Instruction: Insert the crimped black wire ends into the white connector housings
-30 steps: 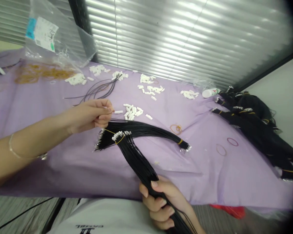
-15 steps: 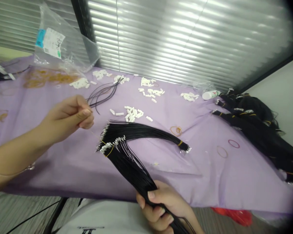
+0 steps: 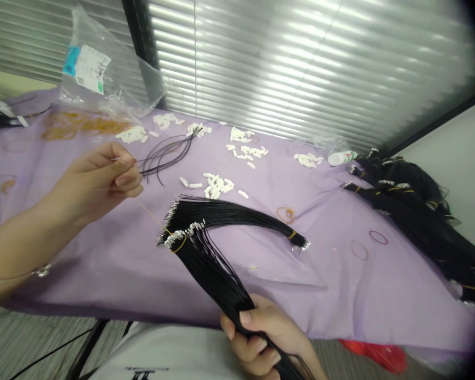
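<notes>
My right hand [image 3: 257,332] is closed round the lower end of a thick bundle of black cords [image 3: 209,269] with silver tips, held at the table's near edge. A yellow rubber band [image 3: 154,216] runs taut from the bundle's tip end up to my left hand [image 3: 98,182], which pinches it between thumb and fingers above the purple cloth [image 3: 103,253]. A second banded bundle of black cords [image 3: 237,216] lies on the cloth just behind the held one, their tips close together.
Several loose black cords [image 3: 166,150] and scattered small white pieces [image 3: 216,183] lie further back. A clear plastic bag [image 3: 103,79] and a heap of rubber bands [image 3: 79,124] sit far left. A pile of black cord bundles [image 3: 419,206] fills the right side.
My left hand has drawn away to the left from the bundle's tips, and the yellow rubber band now stretches between them. My right hand keeps its grip.
</notes>
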Demonstrator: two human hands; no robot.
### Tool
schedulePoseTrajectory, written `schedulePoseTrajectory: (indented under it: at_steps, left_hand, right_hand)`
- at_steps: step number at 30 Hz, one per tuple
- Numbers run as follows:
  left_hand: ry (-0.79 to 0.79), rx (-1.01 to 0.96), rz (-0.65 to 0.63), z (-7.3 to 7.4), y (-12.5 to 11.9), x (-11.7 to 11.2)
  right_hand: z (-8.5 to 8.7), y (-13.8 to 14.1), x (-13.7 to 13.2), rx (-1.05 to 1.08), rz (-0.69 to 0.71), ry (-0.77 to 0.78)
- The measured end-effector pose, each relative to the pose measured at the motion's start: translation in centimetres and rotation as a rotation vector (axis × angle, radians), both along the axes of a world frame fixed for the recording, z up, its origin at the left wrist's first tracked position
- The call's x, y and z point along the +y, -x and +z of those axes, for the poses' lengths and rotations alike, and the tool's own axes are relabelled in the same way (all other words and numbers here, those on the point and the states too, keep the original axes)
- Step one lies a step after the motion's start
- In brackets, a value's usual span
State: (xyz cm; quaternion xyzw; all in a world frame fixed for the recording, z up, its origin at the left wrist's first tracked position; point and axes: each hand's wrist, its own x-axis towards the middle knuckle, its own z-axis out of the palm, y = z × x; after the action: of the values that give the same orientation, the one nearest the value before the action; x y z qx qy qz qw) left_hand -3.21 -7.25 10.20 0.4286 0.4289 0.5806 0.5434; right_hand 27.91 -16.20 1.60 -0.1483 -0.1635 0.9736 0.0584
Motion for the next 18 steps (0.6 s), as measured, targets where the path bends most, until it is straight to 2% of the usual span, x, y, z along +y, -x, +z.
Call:
schedulePoseTrajectory:
  at_steps: [6, 9, 13, 18]
  left_hand:
    - [0.088, -0.133, 0.127, 0.0, 0.0, 0.6]
    - [0.118, -0.111, 0.202, 0.5, 0.1, 0.6]
    - [0.066, -0.078, 0.307, 1.3, 1.0, 0.3]
    - [0.02, -0.009, 0.279, 1.0, 2.3, -0.2]
  right_hand:
    - [-0.2, -0.1, 0.0, 0.027, -0.024, 0.016]
    - [-0.2, -0.3, 0.0, 0.021, -0.023, 0.035]
    - [-0.2, -0.2, 0.0, 0.036, -0.027, 0.026]
    - [-0.1, -0.1, 0.0, 0.073, -0.062, 0.046]
